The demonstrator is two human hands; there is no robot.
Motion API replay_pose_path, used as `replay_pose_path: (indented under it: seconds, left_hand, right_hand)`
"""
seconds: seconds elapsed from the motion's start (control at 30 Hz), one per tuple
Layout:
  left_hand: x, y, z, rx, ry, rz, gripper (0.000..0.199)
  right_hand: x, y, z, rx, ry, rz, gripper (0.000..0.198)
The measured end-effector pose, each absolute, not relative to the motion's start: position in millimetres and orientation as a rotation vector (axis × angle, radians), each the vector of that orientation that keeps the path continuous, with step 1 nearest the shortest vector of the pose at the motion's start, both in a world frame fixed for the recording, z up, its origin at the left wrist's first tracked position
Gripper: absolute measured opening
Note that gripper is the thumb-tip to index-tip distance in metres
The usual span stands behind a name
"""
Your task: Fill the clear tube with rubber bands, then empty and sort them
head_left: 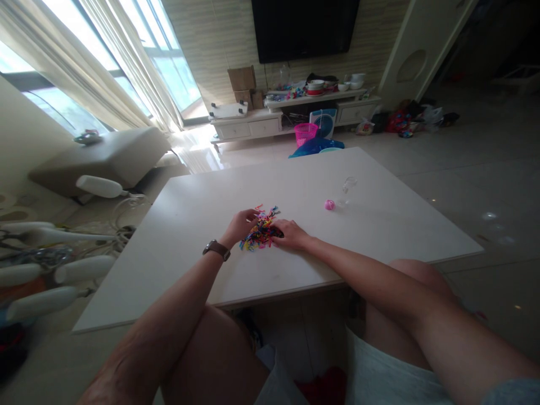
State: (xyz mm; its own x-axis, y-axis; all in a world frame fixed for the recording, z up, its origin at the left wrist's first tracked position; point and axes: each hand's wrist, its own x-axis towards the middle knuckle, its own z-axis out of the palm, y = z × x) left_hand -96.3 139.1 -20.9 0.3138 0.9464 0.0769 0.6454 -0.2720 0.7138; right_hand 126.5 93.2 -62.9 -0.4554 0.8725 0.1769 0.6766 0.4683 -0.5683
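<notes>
A loose heap of small, many-coloured bands or strips [262,232] lies on the white table, too small for me to make out their exact kind. At its left side, my left hand [242,225], with a dark watch on the wrist, has its fingers reaching out over the edge of the heap. My right hand [292,235] rests against the right side, thumb and fingers apart around some dark pieces. Neither hand lifts anything off the table. Further right stand a small pink ball-shaped thing [329,205] and a clear, curved, see-through object [345,194].
The white table top [189,214] ends just before my knees. White lamp-like parts [99,186] stick up beside its left edge. Beyond the far edge are a pink basket [305,134], a blue object [317,147] and a low white cabinet [248,126].
</notes>
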Motion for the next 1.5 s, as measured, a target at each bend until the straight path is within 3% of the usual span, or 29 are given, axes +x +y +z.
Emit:
replay_pose_path:
  seconds: [1.23, 1.5]
  left_hand:
    - [-97.1, 139.3, -20.0, 2.022, 1.388, 0.733, 0.024]
    - [-95.8, 137.6, -17.0, 2.016, 1.378, 0.732, 0.031]
  right_hand:
    - [125.8, 93.2, -64.4, -1.303, -2.294, 0.569, 0.041]
    - [125.5, 92.9, -64.5, -1.311, -2.295, 0.572, 0.039]
